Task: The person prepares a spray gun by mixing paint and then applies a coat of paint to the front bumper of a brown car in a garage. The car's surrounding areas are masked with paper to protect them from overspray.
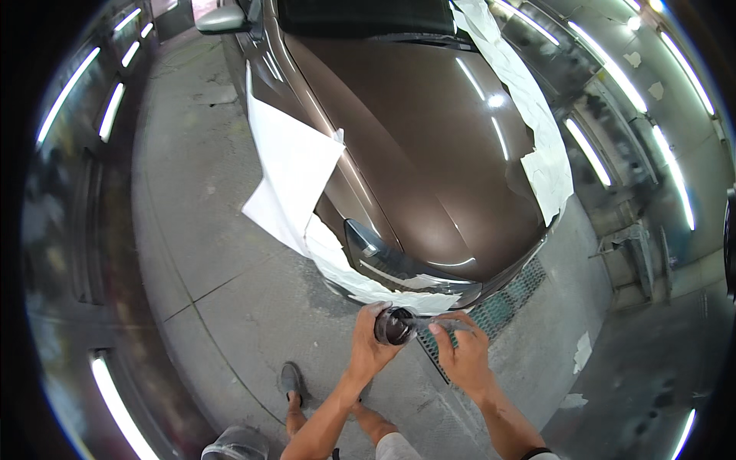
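Observation:
My left hand point(368, 341) is wrapped round a small round cup point(395, 326) with dark brown liquid in it, held in front of the car's nose. My right hand point(464, 359) pinches a thin greyish stirring stick point(443, 325), which reaches left to the cup's rim. Its far tip is hard to make out. Just beyond both hands stands a glossy brown car point(414, 146), with white masking paper point(295, 153) along its left-hand fender and front edge. More masking paper point(548, 146) runs down the other side of the hood.
A metal floor grate point(502, 307) lies under the car's front right. On the grey floor by my legs stands a clear plastic-looking container point(236, 445). Tube lights point(606, 67) line the booth walls. The car's mirror point(222, 20) juts out at the upper left.

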Tool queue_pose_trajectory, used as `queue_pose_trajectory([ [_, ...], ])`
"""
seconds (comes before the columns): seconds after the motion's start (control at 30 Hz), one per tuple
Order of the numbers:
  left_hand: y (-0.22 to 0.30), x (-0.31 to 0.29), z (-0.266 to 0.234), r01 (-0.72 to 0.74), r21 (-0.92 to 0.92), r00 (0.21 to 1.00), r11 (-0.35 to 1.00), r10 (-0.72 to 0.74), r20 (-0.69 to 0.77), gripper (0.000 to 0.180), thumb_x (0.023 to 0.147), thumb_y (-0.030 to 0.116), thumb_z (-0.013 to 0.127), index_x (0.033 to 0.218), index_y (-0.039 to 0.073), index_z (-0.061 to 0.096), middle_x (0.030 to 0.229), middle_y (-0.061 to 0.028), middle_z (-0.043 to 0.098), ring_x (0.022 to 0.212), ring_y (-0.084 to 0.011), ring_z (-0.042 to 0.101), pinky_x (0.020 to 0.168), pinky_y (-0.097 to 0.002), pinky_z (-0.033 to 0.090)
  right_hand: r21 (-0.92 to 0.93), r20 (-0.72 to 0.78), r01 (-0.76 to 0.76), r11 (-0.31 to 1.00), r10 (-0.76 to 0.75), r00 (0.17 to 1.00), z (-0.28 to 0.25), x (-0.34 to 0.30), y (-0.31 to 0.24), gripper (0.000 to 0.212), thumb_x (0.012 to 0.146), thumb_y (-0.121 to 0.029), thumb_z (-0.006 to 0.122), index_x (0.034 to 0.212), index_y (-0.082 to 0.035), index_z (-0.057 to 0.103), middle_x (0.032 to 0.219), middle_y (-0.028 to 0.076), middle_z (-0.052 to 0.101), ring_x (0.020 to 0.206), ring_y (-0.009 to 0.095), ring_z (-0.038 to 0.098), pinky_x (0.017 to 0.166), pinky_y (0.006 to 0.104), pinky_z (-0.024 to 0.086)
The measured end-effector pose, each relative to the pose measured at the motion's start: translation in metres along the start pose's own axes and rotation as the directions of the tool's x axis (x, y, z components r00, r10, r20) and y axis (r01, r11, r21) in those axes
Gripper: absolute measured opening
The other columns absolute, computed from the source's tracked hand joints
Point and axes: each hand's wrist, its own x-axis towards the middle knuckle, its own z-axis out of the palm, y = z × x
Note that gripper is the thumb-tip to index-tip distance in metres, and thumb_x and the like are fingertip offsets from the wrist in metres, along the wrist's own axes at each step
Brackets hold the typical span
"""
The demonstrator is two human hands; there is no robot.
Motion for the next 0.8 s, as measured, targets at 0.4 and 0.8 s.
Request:
queue_pose_trajectory([
  [0.4, 0.167, -0.147, -0.057, 0.245, 0.007, 0.945, 0.970, -0.237, -0.226, 0.074, 0.059, 0.013, 0.091, 0.122, 0.002, 0.053, 0.112, -0.0146, 0.062, 0.103, -0.0274, 0.063, 0.091, -0.0375, 0.050, 0.351, 0.182, 0.438, 0.828, -0.519, 0.835, -0.092, -0.067, -0.114, 0.018, 0.086, -0.011, 0.071, 0.100, 0.000, 0.068, 0.098, 0.012, 0.068, 0.092, 0.029, 0.065, 0.082, 0.0391, 0.051],
  [0.8, 0.332, -0.345, -0.053, 0.386, 0.053, 0.861, 0.921, -0.339, -0.378, 0.069, 0.061, 0.018, 0.091, 0.116, 0.000, 0.054, 0.105, -0.0124, 0.065, 0.094, -0.0226, 0.065, 0.084, -0.0348, 0.052, 0.539, 0.272, 0.408, 0.736, -0.611, 0.743, -0.177, -0.227, -0.187, 0.027, 0.092, -0.022, 0.066, 0.081, 0.002, 0.060, 0.081, 0.017, 0.060, 0.076, 0.037, 0.058, 0.068, 0.0446, 0.045],
])
